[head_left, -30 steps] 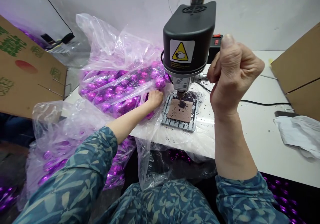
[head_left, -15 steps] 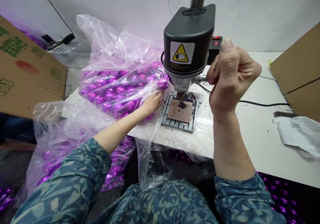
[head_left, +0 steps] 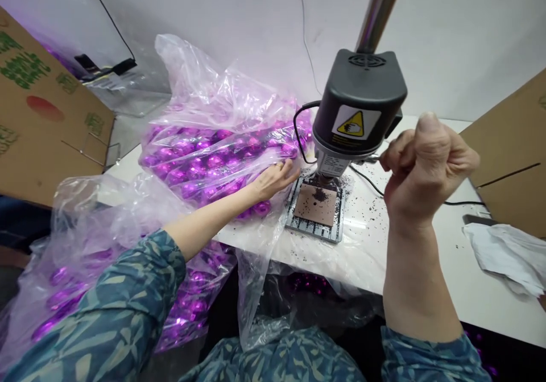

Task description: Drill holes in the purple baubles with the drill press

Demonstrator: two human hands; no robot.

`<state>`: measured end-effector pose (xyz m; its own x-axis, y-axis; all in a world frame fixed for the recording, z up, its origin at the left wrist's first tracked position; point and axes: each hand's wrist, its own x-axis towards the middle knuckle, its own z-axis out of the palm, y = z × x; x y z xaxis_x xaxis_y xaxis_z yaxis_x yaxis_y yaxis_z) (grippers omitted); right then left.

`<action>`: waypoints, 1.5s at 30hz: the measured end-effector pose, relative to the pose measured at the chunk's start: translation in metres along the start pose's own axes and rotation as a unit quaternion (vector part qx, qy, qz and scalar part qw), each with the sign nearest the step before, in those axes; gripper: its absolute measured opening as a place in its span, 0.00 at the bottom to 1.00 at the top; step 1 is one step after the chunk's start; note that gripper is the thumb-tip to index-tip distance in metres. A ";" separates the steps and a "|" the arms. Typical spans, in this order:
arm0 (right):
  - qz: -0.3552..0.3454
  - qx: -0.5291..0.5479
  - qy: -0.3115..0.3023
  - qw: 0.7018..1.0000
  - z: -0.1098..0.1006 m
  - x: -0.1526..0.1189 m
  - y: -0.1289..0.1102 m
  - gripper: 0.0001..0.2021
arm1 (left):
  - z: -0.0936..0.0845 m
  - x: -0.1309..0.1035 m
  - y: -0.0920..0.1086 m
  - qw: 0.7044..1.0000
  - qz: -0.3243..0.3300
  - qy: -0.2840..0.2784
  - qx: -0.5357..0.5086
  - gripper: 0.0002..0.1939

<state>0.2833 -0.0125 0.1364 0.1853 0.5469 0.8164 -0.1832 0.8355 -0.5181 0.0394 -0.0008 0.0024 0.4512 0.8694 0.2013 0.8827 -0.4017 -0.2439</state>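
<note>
A black bench drill press (head_left: 360, 95) with a yellow warning sticker stands on the table. Its base plate (head_left: 333, 235) carries a brown board (head_left: 313, 204) with a small hole and a pile of dark shavings. To the right of the machine head, my right hand (head_left: 426, 169) is closed in a fist around the metal feed lever (head_left: 370, 159). My left hand (head_left: 275, 180), wearing a ring, reaches palm down to the left of the base. Its fingers are stretched out over a clear plastic bag of shiny purple baubles (head_left: 213, 160); nothing shows in its grasp.
Another bag of purple baubles (head_left: 187, 308) hangs below the table's left edge. Cardboard boxes (head_left: 42, 120) flank both sides. A white cloth or bag (head_left: 507, 254) lies at the right of the white table (head_left: 358, 268). A black cable (head_left: 367, 180) runs behind the machine.
My view has tilted, so the drill press appears further right and lower. My left hand's fingers have stretched out towards the base. My right hand stays on the lever.
</note>
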 end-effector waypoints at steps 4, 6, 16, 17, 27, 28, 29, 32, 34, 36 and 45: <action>-0.002 -0.013 -0.004 1.000 0.000 0.004 -0.002 0.25 | -0.003 0.017 -0.015 0.997 -0.057 0.040 0.019 0.37; 0.008 -0.026 0.011 1.000 0.002 0.005 -0.005 0.25 | -0.006 0.027 -0.028 0.995 -0.086 0.042 0.008 0.35; 0.072 -0.081 0.078 0.991 0.010 0.006 -0.015 0.27 | -0.025 0.042 -0.066 0.998 -0.031 0.045 -0.020 0.21; 0.074 -0.079 0.079 0.991 0.011 0.006 -0.014 0.27 | -0.026 0.041 -0.067 0.998 -0.023 0.046 -0.032 0.22; 0.054 -0.044 0.061 0.996 0.007 0.006 -0.008 0.28 | -0.029 0.066 -0.080 0.949 -0.197 -0.004 -0.247 0.16; 0.051 -0.040 0.055 0.996 0.006 0.005 -0.007 0.28 | -0.029 0.068 -0.079 0.941 -0.221 -0.003 -0.257 0.16; 0.048 -0.037 0.048 0.997 0.005 0.005 -0.007 0.27 | -0.029 0.069 -0.078 0.936 -0.240 -0.004 -0.257 0.16; 0.037 -0.027 0.029 0.999 0.002 0.003 -0.006 0.26 | -0.032 0.069 -0.074 0.948 -0.251 0.004 -0.197 0.21; 0.029 -0.021 0.019 0.999 0.001 0.002 -0.007 0.25 | -0.034 0.068 -0.072 0.961 -0.238 0.010 -0.143 0.28; 0.023 -0.013 0.011 1.000 -0.001 0.002 -0.007 0.25 | -0.035 0.066 -0.075 0.957 -0.258 -0.024 -0.131 0.44; 0.060 -0.011 -0.018 0.998 -0.005 -0.003 -0.011 0.26 | -0.013 0.055 -0.090 0.904 -0.353 -0.047 -0.238 0.25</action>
<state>0.2899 -0.0226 0.1382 0.1290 0.6412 0.7565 -0.1812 0.7652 -0.6177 -0.0133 0.0795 0.0478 -0.2396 0.9691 0.0596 0.9126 0.2038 0.3545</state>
